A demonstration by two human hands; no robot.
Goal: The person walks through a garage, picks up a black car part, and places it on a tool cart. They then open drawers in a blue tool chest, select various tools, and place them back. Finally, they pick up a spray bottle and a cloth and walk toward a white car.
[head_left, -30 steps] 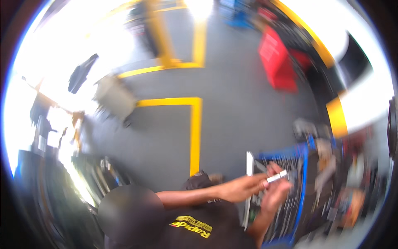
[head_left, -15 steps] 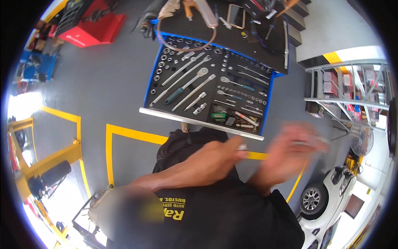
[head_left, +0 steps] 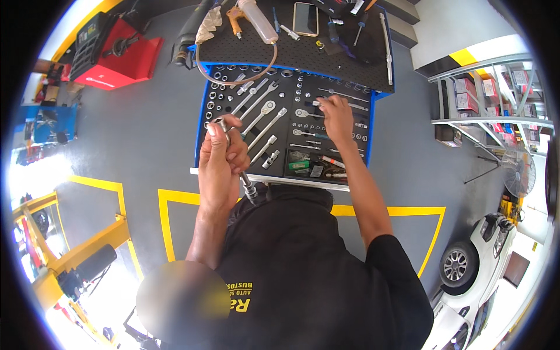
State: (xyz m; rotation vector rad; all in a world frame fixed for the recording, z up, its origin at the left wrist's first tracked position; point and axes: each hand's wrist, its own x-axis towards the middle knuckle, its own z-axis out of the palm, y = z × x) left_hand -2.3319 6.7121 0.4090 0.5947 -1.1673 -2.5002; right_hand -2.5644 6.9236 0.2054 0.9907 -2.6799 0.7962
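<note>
My left hand is closed around a chrome socket extension bar, held above the front left of the open tool drawer. A socket-like end points down toward my body, and the bar's other end shows by my thumb; my fingers hide its middle. Over the drawer's right half, my right hand pinches a small chrome socket at the fingertips. Below that hand lie ratchets in black foam. Left of it are a long ratchet and several bars and sockets in their cutouts.
The cabinet's black top carries a phone, a clear-barrelled fluid gun with a hose, and screwdrivers. A compartment with loose small items sits at the drawer's front. Metal shelving stands to the right.
Both hands have moved forward from near my body to over the drawer. The left now shows a chrome extension bar; the right, blurred before, reaches into the drawer's right half.
</note>
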